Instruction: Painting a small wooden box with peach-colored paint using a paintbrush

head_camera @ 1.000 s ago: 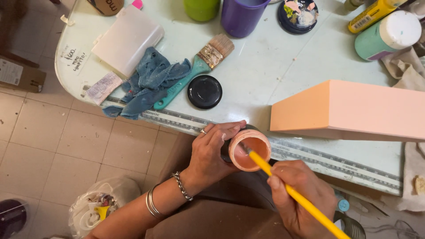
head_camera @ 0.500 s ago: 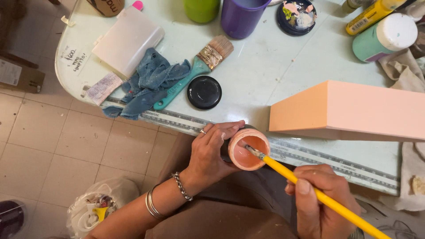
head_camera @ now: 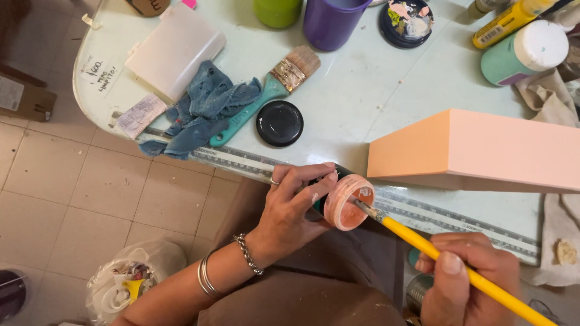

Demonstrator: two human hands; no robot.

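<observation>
Left hand (head_camera: 296, 205) wrapped around a small paint jar (head_camera: 347, 201), tilted so its mouth faces the right hand; jar held off the table, just below the near edge. Inside of jar coated with salmon-pink paint. Right hand (head_camera: 465, 284) closed on a yellow-handled brush (head_camera: 447, 259), bristle tip inside the jar mouth.

Other containers on table (head_camera: 362, 102): purple cup (head_camera: 334, 21) and green cup (head_camera: 278, 11) at far edge, contents not visible; round dark lid (head_camera: 406, 21) used as palette, smeared with mixed paint; teal bottle with white cap (head_camera: 525, 53), lying down; yellow bottle (head_camera: 507, 24) beside it. Black jar lid (head_camera: 280, 123) lies flat, near the front edge.

A ruler (head_camera: 386, 196) runs along the near table edge. Peach-painted box (head_camera: 483, 151) sits just above it, to the right of the jar. Blue rag (head_camera: 202, 111) and a wide teal-handled brush (head_camera: 266, 93) at left. Bare tabletop between black lid and box
</observation>
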